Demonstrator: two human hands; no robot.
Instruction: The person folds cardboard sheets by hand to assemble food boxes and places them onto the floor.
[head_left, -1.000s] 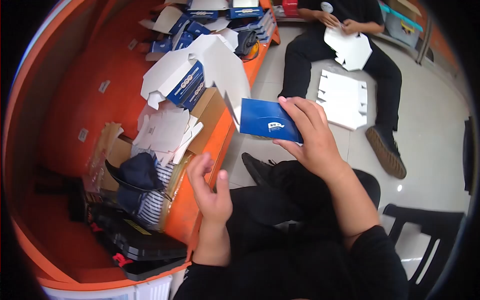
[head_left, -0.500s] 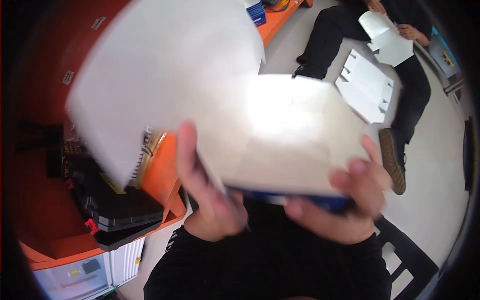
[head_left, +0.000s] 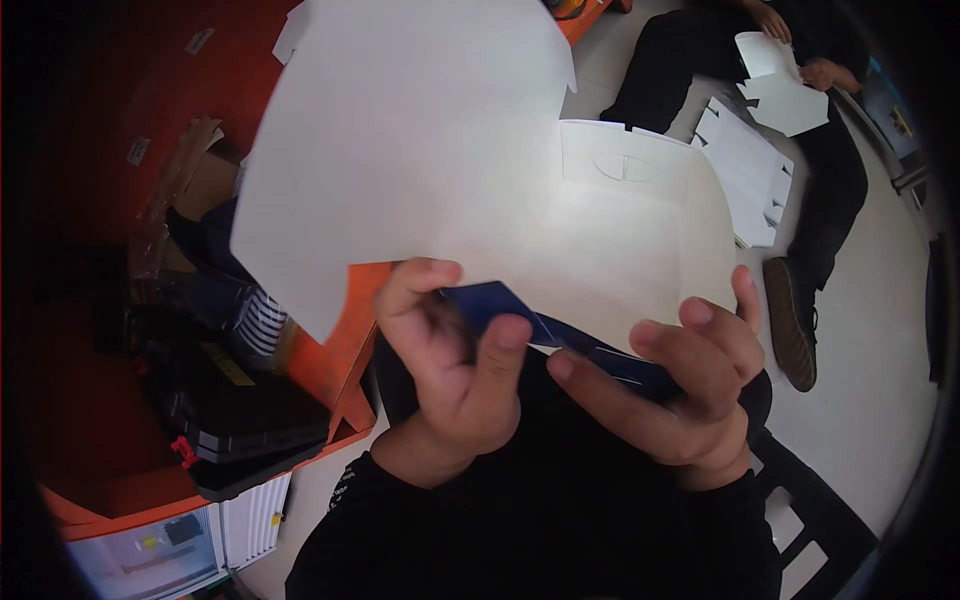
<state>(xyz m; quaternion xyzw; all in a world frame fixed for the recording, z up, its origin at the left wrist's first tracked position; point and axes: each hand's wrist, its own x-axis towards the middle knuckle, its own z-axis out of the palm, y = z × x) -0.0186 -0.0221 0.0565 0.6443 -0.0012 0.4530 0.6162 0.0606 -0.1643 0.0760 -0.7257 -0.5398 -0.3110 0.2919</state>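
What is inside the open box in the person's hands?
Inside the box, only bare white surfaces show; the right hand hides the near right corner.

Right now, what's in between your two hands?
The head view shows it: the blue cardboard edge of the open box lies between the left hand and the right hand.

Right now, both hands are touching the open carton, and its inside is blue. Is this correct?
Not the colour: the inside of the open carton is white, as the head view shows. The left hand and right hand do touch it.
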